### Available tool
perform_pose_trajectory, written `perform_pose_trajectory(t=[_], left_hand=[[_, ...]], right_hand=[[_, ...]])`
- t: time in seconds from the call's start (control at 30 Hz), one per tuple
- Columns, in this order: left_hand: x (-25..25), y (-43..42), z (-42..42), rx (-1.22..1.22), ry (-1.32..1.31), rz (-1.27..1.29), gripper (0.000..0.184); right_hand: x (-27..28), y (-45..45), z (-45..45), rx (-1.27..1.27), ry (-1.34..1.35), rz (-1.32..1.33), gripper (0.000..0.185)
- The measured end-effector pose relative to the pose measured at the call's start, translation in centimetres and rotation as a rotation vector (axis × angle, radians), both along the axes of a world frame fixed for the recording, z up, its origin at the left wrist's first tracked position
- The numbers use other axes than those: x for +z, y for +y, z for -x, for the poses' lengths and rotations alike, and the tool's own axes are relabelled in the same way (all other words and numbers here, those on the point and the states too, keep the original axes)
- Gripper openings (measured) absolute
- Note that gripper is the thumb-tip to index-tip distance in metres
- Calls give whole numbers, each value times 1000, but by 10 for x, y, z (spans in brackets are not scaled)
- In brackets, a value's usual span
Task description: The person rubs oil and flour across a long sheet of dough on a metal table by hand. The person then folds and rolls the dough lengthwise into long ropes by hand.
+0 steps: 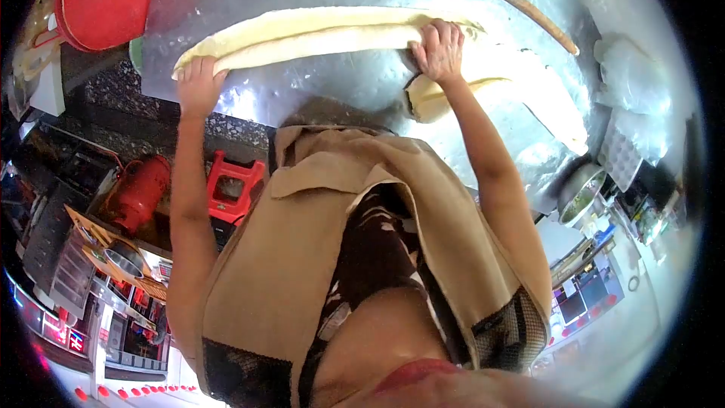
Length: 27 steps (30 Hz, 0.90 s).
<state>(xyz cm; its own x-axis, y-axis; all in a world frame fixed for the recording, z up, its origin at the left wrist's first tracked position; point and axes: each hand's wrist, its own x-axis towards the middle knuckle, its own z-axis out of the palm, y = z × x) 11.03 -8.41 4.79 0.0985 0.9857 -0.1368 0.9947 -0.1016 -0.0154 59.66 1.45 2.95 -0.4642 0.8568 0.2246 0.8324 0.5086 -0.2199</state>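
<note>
A long pale strip of dough [302,36] lies across the metal table [302,91], with a lengthwise fold along it. My left hand [201,85] is at its left end, fingers curled over the near edge. Toward the right end, my right hand [439,51] rests on the dough with its fingers bent over the rolled edge; what lies under the palm is hidden. More dough [544,94] stretches to the right, and a cut or folded piece [429,100] sits just below my right wrist, close to the table's near side.
A wooden rolling pin [529,13] lies at the upper right. A red bucket [102,0] stands at the upper left. Plastic bags [634,75] and a metal bowl [581,195] are at the right. A red stool [232,185] stands below the table's near edge.
</note>
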Motion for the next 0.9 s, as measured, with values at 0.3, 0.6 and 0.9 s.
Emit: perform_pose_trajectory(t=[0.3, 0.6, 0.9], left_hand=[[-22, 50, -165, 171, -256, -235, 56], [-35, 156, -121, 195, -117, -305, 54], [-32, 70, -70, 211, -49, -187, 53]], right_hand=[[-8, 44, 36, -404, -45, -68, 30], [-2, 78, 48, -316, -38, 142, 30], [3, 48, 82, -25, -48, 81, 59]])
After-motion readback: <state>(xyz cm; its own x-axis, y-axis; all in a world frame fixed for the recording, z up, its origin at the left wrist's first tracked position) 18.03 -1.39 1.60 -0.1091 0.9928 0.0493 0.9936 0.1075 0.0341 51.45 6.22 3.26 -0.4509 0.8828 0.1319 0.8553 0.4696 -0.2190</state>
